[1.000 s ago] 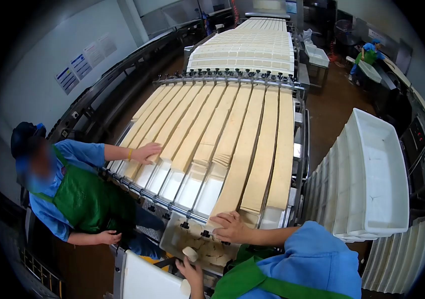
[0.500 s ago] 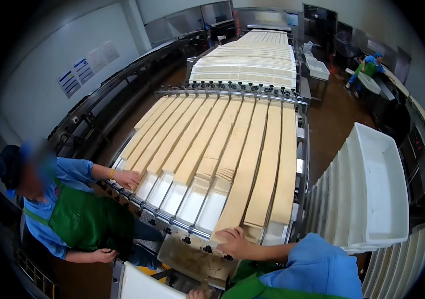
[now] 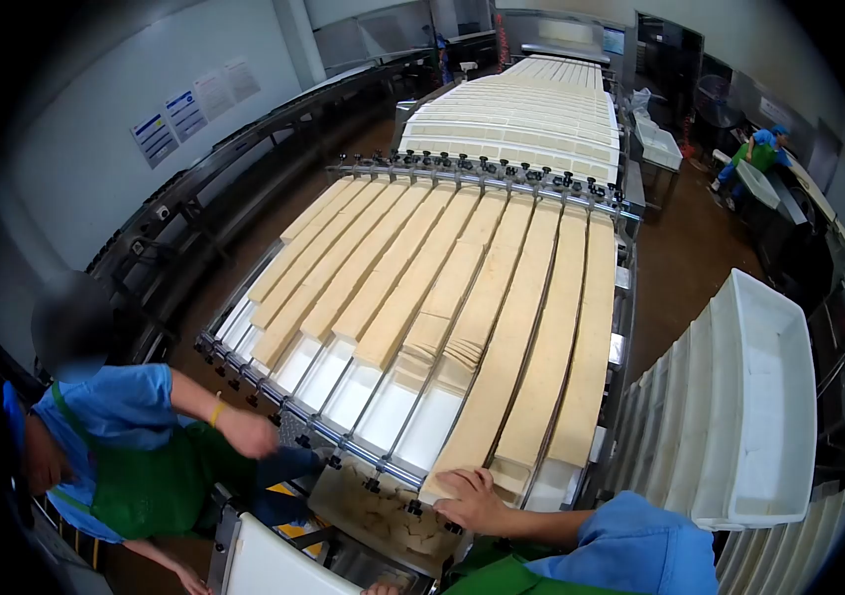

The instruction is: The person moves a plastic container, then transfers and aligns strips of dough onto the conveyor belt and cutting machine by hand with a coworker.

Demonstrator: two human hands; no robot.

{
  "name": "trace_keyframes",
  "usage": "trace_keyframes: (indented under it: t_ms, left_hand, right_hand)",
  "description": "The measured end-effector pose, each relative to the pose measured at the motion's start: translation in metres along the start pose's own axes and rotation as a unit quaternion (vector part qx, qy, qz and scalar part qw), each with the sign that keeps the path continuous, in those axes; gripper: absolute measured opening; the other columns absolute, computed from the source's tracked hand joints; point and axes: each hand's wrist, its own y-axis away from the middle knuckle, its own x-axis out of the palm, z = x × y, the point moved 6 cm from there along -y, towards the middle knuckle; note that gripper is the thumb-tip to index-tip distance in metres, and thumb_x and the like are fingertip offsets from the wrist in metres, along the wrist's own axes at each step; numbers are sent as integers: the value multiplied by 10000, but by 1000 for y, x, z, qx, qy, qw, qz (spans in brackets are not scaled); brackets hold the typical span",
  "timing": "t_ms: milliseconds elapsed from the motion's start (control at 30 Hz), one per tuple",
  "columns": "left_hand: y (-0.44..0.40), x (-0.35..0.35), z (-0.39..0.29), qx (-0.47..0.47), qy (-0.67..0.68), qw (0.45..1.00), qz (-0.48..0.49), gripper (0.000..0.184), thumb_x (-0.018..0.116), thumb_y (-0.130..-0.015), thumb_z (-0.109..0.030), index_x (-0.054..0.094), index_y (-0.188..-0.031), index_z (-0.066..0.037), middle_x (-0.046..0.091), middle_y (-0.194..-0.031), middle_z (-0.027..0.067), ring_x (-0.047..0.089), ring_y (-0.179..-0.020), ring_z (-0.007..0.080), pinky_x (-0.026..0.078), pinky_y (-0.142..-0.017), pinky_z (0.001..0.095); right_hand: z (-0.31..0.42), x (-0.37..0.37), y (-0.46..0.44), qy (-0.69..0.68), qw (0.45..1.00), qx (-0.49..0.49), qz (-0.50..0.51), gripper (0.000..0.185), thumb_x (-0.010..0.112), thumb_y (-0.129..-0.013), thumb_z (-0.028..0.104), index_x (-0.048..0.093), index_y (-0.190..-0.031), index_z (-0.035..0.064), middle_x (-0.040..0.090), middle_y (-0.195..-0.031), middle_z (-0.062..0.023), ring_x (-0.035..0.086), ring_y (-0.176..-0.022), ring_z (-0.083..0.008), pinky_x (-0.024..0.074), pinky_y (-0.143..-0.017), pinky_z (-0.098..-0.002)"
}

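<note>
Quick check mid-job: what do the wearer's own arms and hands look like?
The right arm has a short, loose blue sleeve, leaving the forearm bare; the right hand wears no glove. The left hand is mostly cut off. A green apron shows beside the sleeve.

the person's left hand (image 3: 381, 589) is cut off by the bottom edge, its grip untellable. the right hand (image 3: 470, 499) hides part of a pale strip's (image 3: 492, 397) near end. a co-worker's head (image 3: 73, 319) is blurred; the wall notices' (image 3: 184, 115) print is too small to read.

Right hand (image 3: 472, 501) on a long pale strip (image 3: 495, 397), co-worker (image 3: 145, 486) nearby, stacked white trays (image 3: 769, 407)
</note>
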Motion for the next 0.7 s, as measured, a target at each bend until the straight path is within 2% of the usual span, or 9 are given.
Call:
trace_keyframes:
  t_ms: [67, 133, 233, 333, 433, 533, 633, 667, 700]
  left_hand:
    - [2, 3, 2, 0, 8, 1000, 2, 204, 585, -750, -173, 625, -936, -99, 594, -1041, 81, 486, -1104, 303, 311, -1007, 533]
    - [6, 17, 12, 61, -28, 994, -84, 209, 592, -743, -166, 629, -939, -102, 588, -1027, 93, 488, -1086, 313, 334, -986, 507]
    - [-6, 109, 89, 117, -55, 969, -210, 209, 590, -740, -149, 633, -940, -107, 582, -992, 104, 491, -1059, 325, 356, -949, 490]
    - [-6, 117, 97, 136, -47, 964, -223, 197, 587, -739, -144, 629, -925, -96, 576, -955, 113, 495, -1022, 331, 370, -909, 477]
    - [10, 20, 12, 132, -12, 977, -167, 169, 581, -747, -142, 623, -899, -83, 570, -926, 122, 497, -983, 334, 372, -889, 476]
    - [8, 32, 22, 159, -6, 968, -194, 147, 573, -760, -146, 616, -879, -71, 565, -912, 131, 497, -955, 338, 372, -874, 474]
    - [-1, 83, 62, 107, -33, 972, -205, 137, 574, -763, -153, 612, -865, -69, 564, -904, 131, 500, -948, 343, 371, -869, 478]
    - [-3, 86, 65, 101, -29, 982, -156, 192, 565, -778, -151, 631, -928, -52, 585, -974, 156, 503, -1006, 363, 361, -925, 497]
    - [-1, 70, 53, 110, -20, 973, -204, 181, 601, -744, -163, 642, -903, -86, 592, -946, 122, 525, -969, 307, 383, -903, 456]
  right_hand:
    - [-1, 1, 1, -3, 1000, -1, -4, 110, 675, -784, 261, 669, -882, 211, 501, -1298, -79, 418, -1197, -253, 274, -937, -493]
    - [-1, 1, 3, -2, 1000, 3, 1, 103, 671, -794, 257, 667, -881, 200, 491, -1297, -85, 414, -1202, -257, 274, -936, -497]
    - [-1, -3, 0, -7, 1000, 6, -3, 101, 672, -797, 249, 663, -877, 187, 478, -1298, -95, 403, -1211, -262, 274, -935, -498]
    - [-2, 1, 1, -1, 1000, 9, 2, 99, 680, -788, 236, 664, -872, 185, 466, -1304, -99, 396, -1216, -271, 272, -936, -506]
    - [-1, -1, 1, -4, 1000, 12, -4, 98, 688, -778, 226, 666, -865, 186, 462, -1305, -103, 397, -1215, -276, 268, -938, -512]
    - [-5, 5, 0, 3, 1000, 11, -2, 142, 705, -736, 208, 681, -876, 205, 475, -1288, -111, 411, -1197, -294, 261, -948, -499]
    - [-2, 3, 0, -15, 1000, 11, -4, 105, 686, -742, 210, 684, -845, 190, 480, -1276, -126, 417, -1185, -301, 272, -931, -503]
    - [-4, 3, -1, 12, 1000, 15, 0, 104, 683, -736, 196, 685, -839, 180, 488, -1265, -132, 419, -1183, -309, 277, -926, -502]
    - [-4, 6, 0, 32, 999, 12, 10, 103, 681, -731, 182, 686, -833, 170, 497, -1255, -138, 422, -1182, -317, 282, -922, -500]
